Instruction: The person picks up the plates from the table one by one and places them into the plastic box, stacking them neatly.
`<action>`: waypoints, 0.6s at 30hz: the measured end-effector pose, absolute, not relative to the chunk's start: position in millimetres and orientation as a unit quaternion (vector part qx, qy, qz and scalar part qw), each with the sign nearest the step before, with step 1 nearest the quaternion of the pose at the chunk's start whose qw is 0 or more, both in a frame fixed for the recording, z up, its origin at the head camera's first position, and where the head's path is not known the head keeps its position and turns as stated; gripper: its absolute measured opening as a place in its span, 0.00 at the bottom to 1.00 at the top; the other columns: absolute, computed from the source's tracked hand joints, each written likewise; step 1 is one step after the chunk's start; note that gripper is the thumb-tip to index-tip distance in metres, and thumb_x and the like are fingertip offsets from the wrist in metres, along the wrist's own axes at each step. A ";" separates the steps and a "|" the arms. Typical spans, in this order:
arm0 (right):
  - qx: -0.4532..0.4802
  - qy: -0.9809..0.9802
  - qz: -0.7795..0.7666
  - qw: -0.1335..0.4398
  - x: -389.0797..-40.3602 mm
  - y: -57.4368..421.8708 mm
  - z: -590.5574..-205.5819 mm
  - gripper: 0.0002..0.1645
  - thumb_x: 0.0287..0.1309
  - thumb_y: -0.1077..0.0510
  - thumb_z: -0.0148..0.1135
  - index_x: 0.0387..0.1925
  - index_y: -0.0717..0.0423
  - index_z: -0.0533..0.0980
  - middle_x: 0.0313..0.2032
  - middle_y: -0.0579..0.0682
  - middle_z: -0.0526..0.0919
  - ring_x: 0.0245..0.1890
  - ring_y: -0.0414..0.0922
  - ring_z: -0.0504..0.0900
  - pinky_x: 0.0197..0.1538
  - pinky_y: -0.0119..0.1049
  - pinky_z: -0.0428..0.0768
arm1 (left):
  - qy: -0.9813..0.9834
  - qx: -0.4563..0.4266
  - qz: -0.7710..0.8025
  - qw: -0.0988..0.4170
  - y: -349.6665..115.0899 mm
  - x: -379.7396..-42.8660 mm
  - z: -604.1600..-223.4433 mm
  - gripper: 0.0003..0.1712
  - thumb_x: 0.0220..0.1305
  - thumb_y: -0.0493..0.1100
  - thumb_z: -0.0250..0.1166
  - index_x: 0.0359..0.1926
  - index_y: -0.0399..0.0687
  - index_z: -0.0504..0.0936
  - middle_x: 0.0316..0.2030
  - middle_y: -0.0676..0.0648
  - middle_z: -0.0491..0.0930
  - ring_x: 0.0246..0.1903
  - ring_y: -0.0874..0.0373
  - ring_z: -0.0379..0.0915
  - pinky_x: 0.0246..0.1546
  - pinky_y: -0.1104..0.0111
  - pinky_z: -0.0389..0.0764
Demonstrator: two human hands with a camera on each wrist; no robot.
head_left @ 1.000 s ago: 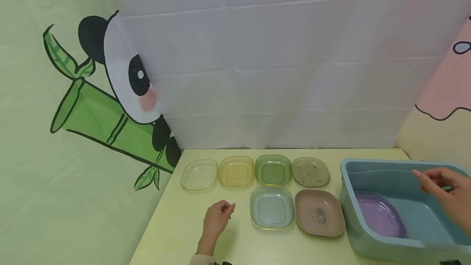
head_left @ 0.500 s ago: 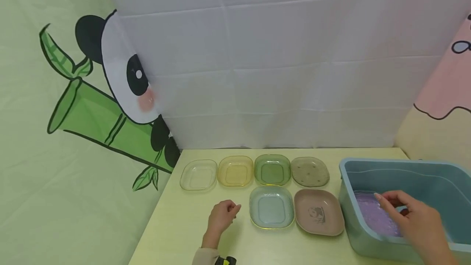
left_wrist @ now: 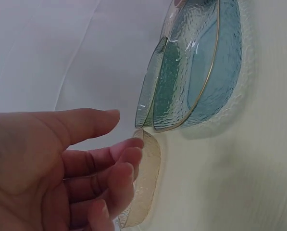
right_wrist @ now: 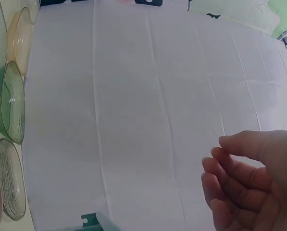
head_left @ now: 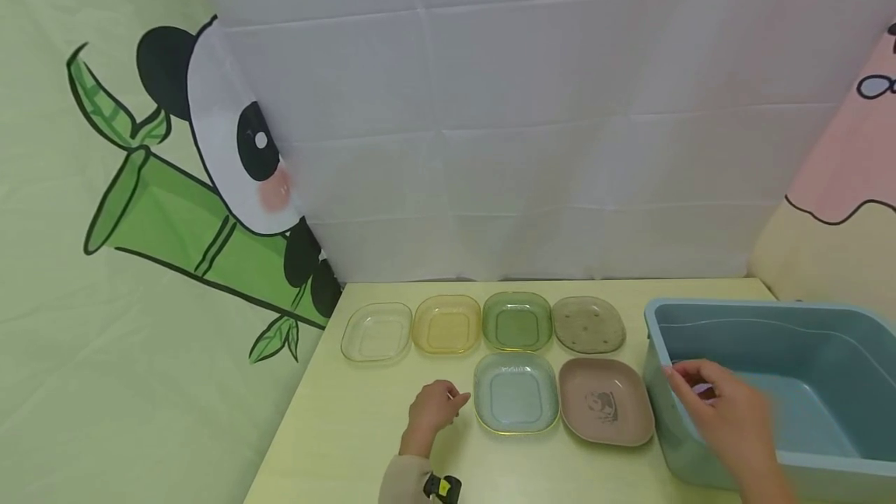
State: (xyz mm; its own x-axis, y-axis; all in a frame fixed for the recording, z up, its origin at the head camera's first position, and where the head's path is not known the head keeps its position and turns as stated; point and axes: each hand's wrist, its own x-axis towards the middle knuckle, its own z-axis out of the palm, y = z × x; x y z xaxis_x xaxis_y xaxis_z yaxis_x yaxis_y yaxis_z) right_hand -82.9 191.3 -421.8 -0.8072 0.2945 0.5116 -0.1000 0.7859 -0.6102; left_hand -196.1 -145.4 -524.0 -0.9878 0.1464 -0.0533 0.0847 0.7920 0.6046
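The left hand (head_left: 434, 407) is held just left of the blue plate (head_left: 516, 393), its fingers loosely curled and nothing grasped. The right hand (head_left: 728, 411) is held above the left side of the bin (head_left: 770, 305); its fingers are also bent loosely around nothing, with thumb tip and forefinger set close together. Inside the bin, the purple plate (head_left: 703, 390) is mostly hidden by that hand, and only a patch is seen between thumb and fingers. Between the hands, the blue plate is placed beside the brown plate (head_left: 606, 403), which is marked with a panda. Behind them, the clear plate (head_left: 376, 331), yellow plate (head_left: 447, 324), green plate (head_left: 518, 321) and grey plate (head_left: 589, 325) are lined up, left to right, on the desk (head_left: 336, 442). The desk is backed by a white cloth (head_left: 518, 131).
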 end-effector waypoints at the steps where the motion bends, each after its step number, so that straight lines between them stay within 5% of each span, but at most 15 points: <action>1: -0.055 -0.893 0.324 0.307 -84.0 188.5 -422.6 0.04 0.47 0.61 0.68 0.26 0.56 0.80 0.23 0.50 0.82 0.22 0.18 0.67 0.26 0.13 0.67 | 0.948 0.057 0.309 0.055 -143.9 -196.7 -525.3 0.15 0.58 0.49 0.62 0.23 0.44 0.76 0.15 0.52 0.76 0.13 0.62 0.68 0.15 0.69 0.64; 18: -0.017 -0.868 0.337 0.365 -98.5 168.7 -426.6 0.06 0.42 0.66 0.69 0.24 0.57 0.79 0.21 0.47 0.80 0.23 0.20 0.69 0.27 0.15 0.68 | 0.966 0.048 0.242 0.073 -125.5 -206.1 -546.7 0.20 0.59 0.53 0.60 0.17 0.45 0.75 0.11 0.52 0.72 0.14 0.59 0.64 0.16 0.67 0.62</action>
